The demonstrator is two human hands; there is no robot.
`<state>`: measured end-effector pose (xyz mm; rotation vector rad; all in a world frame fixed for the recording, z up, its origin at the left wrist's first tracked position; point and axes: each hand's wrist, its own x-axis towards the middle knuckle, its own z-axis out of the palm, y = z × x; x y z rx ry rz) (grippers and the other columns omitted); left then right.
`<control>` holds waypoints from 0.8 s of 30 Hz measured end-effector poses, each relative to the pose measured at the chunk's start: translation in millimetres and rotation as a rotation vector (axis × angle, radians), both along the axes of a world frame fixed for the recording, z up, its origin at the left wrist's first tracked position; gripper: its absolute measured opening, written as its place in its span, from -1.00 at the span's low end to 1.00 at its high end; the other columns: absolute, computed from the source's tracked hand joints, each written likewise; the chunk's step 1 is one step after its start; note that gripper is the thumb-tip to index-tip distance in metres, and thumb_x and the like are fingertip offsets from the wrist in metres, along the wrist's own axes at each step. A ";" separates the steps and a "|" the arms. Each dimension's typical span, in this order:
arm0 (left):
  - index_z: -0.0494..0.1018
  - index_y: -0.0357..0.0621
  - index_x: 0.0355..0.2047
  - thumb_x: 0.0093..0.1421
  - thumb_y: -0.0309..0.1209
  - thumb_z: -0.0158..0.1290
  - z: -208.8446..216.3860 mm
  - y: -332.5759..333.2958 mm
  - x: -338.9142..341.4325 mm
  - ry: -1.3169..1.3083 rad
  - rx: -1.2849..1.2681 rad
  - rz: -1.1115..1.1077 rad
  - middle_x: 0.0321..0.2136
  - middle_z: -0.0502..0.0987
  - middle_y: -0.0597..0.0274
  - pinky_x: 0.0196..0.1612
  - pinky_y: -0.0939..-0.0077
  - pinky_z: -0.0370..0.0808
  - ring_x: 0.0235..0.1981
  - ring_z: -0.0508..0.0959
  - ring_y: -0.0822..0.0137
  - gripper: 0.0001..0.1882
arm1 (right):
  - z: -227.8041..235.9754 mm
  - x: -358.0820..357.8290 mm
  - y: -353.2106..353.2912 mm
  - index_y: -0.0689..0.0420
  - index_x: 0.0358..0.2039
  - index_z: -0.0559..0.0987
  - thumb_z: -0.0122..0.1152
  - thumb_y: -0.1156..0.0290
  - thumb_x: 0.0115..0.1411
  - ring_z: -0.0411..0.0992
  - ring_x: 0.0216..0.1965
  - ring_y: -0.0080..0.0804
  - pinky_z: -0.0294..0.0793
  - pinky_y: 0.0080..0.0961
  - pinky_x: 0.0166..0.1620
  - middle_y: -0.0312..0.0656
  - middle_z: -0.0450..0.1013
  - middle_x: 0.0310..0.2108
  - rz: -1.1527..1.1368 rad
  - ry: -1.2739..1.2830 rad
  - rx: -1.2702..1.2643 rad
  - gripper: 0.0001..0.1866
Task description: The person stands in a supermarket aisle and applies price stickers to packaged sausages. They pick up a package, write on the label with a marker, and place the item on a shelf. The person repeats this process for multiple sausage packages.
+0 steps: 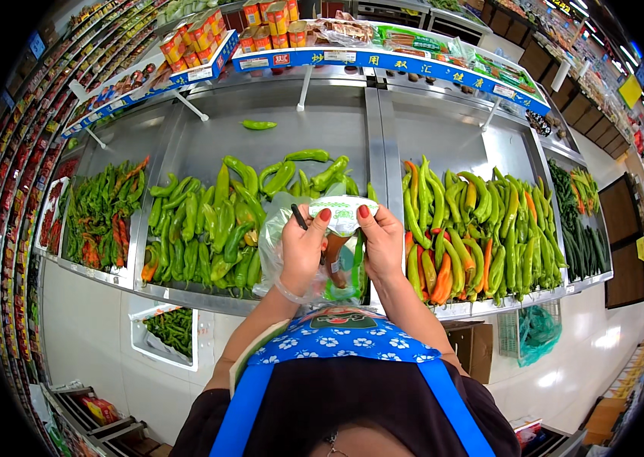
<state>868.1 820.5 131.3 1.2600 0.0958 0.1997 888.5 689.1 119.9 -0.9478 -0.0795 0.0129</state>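
Observation:
In front of my apron, my left hand (306,247) and my right hand (384,242) pinch the two sides of a white and green fan-shaped label (343,213). A black pen-like stick (298,216) pokes out of my left fist. Crumpled clear plastic (270,242) spreads beside the left wrist. Below the label, between my hands, hangs a brown item (335,257) with green packaging (354,270) next to it; whether these join the label cannot be made out. Behind my hands, green peppers (212,225) fill the metal tray on the left, and long green and orange peppers (482,228) the right one.
A raised shelf with a blue front (322,57) carries orange cans (269,34) and packets. Thin peppers (105,213) lie far left, dark green ones (581,206) far right. On the floor stand a white foam box (139,352) and a cardboard box (474,350).

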 end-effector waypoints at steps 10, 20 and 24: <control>0.20 -0.05 -0.51 0.26 -0.22 0.12 3.4 -5.5 -8.4 -0.027 -0.019 -0.036 -0.64 0.29 0.47 -0.59 0.76 0.25 -0.65 0.31 0.66 -0.65 | -9.5 -4.6 -5.7 0.24 -0.20 0.56 0.19 0.33 0.25 0.50 -0.21 -0.48 0.44 -0.51 -0.05 -0.17 0.56 -0.24 0.063 0.046 0.201 -0.76; 0.25 -0.10 -0.41 0.28 -0.25 0.09 3.8 -8.1 -16.7 -0.069 0.022 -0.087 -0.62 0.29 0.47 -0.60 0.77 0.23 -0.65 0.28 0.68 -0.72 | -11.4 -8.9 -11.6 0.25 -0.20 0.56 0.22 0.34 0.23 0.50 -0.18 -0.45 0.44 -0.51 -0.03 -0.16 0.55 -0.22 0.110 0.006 0.278 -0.76; 0.30 -0.16 -0.29 0.28 -0.25 0.08 -0.1 -6.2 -17.5 -0.072 -0.022 -0.103 -0.58 0.32 0.46 -0.58 0.78 0.23 -0.63 0.28 0.68 -0.74 | -13.9 -10.4 -17.5 0.26 -0.21 0.56 0.21 0.38 0.23 0.50 -0.22 -0.49 0.44 -0.55 -0.06 -0.17 0.56 -0.25 0.112 -0.060 0.219 -0.79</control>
